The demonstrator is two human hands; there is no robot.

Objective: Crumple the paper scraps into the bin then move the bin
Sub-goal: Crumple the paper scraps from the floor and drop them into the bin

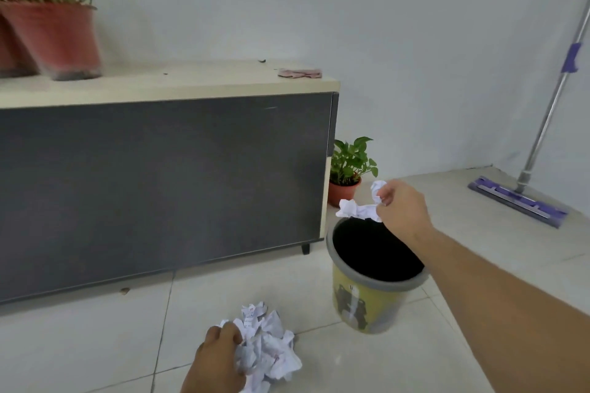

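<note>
A yellow bin [367, 306] with a grey rim and a black liner stands on the tiled floor by the cabinet's right end. My right hand [402, 210] hangs over the bin's far rim, shut on a crumpled white paper scrap [359, 209] that dangles just above the opening. Near the bottom of the view my left hand [217, 360] grips a bigger wad of crumpled white paper [271, 351], held low over the floor to the left of the bin.
A low dark cabinet [159, 182] with a pale top fills the left; red plant pots [54, 38] and a pink rag [300, 73] sit on it. A small potted plant [348, 169] stands behind the bin. A purple flat mop [517, 198] leans at the right wall.
</note>
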